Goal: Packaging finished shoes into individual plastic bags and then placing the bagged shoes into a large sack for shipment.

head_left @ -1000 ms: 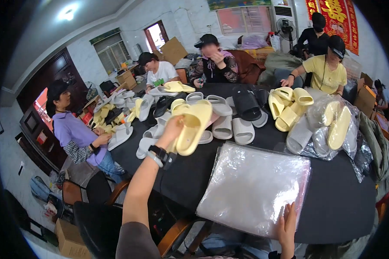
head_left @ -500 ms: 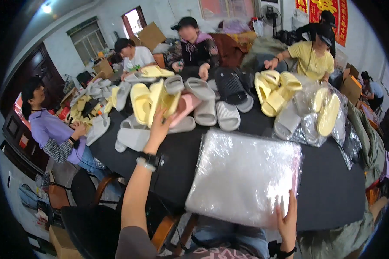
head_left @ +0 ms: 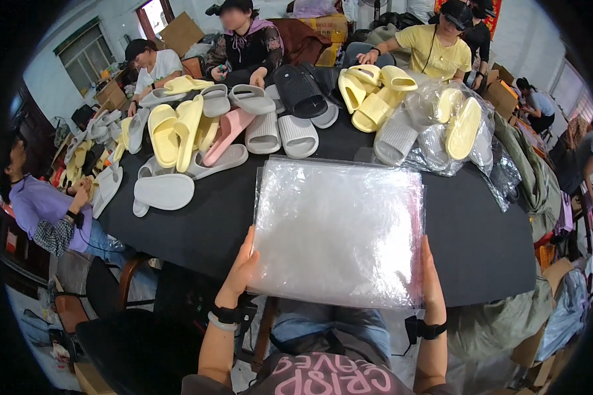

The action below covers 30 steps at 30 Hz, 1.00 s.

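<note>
Though flat-fingered, both hands point(head_left: 240, 270) on bag stack point(head_left: 339, 234).

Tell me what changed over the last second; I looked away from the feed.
The left hand let go of the yellow slippers, left on the pile, and drew back to grip the stack of clear plastic bags at its left edge. The right hand stayed on the stack's right edge; the stack stayed on the black table.

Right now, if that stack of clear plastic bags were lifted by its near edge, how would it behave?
The stack of clear plastic bags is thin crinkled film, so probably floppy and light. Its glossy sheets look slippery and may slide apart. Both hands, left and right, flank its near edge.
</note>
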Tool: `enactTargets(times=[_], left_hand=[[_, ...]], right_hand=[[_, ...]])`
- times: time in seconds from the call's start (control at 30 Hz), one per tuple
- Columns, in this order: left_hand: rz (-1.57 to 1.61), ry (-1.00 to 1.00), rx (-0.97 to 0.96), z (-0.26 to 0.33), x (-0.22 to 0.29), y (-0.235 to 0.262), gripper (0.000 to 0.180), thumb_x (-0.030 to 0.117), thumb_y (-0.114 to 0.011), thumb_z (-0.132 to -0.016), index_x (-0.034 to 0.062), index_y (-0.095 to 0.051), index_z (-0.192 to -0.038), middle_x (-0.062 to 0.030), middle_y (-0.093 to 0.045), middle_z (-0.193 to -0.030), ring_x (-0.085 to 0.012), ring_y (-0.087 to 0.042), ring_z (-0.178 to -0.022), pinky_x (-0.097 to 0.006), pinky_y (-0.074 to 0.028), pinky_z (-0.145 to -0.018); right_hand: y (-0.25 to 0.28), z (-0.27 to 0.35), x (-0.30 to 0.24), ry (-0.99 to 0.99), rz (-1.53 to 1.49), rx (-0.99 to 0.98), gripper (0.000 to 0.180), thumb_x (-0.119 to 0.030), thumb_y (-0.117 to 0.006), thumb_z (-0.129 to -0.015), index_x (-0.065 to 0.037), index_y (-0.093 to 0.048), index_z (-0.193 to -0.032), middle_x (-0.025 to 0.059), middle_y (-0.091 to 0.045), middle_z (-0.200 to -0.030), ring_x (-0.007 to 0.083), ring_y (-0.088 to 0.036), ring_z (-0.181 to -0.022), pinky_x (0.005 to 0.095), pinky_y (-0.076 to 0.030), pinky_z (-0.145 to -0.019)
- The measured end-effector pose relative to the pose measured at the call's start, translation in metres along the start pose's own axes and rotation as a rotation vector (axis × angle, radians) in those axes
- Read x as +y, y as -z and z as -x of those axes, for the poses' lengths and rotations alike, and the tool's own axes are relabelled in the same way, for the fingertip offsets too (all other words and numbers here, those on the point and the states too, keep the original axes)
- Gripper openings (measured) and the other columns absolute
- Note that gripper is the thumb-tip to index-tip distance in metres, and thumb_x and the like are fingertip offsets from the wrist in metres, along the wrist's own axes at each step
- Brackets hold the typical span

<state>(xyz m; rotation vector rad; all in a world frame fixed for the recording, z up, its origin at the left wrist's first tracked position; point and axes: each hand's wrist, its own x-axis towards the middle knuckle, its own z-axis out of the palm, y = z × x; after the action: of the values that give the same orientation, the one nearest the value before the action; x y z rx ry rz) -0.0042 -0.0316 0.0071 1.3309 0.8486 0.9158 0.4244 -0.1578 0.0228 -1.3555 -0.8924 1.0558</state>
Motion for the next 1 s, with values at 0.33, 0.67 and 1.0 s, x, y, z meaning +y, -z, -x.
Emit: enactTargets(times=[0.33,0.67,1.0], left_hand=[[-0.123,0.084,0.059,-0.072,0.014,0.059,0.06,0.029,-0.035,-0.108,-0.005,-0.015,-0.153,-0.0154,-0.02,-0.16,-0.0222,-0.018,-0.148,-0.034,-0.014,-0.121],[-0.102,0.081,-0.045,-0.206,-0.026,0.047,0.079,0.055,-0.034,-0.103,-0.0066,-0.02,-0.15,-0.0168,-0.023,-0.156,-0.0214,-0.023,-0.143,-0.033,-0.02,-0.118],[-0.016,0.207,-0.02,-0.196,0.001,0.03,0.112,0.073,-0.042,-0.091,-0.0029,0.013,-0.152,-0.0217,0.004,-0.163,-0.0273,0.001,-0.152,-0.035,-0.004,-0.121]], right_hand=[[0.003,-0.057,-0.063,-0.172,0.117,0.088,0.067,-0.04,-0.035,-0.106,0.001,-0.016,-0.155,0.0167,-0.021,-0.16,0.0264,-0.021,-0.147,0.0359,-0.017,-0.12],[-0.012,-0.138,-0.055,-0.219,0.195,-0.11,0.067,-0.033,-0.044,-0.105,0.005,-0.017,-0.153,0.0175,-0.027,-0.158,0.0251,-0.027,-0.145,0.0333,-0.021,-0.118],[0.013,-0.149,-0.03,-0.162,0.097,-0.087,0.068,-0.034,-0.048,-0.104,0.002,-0.02,-0.154,0.0166,-0.029,-0.157,0.0242,-0.029,-0.143,0.0329,-0.024,-0.117]])
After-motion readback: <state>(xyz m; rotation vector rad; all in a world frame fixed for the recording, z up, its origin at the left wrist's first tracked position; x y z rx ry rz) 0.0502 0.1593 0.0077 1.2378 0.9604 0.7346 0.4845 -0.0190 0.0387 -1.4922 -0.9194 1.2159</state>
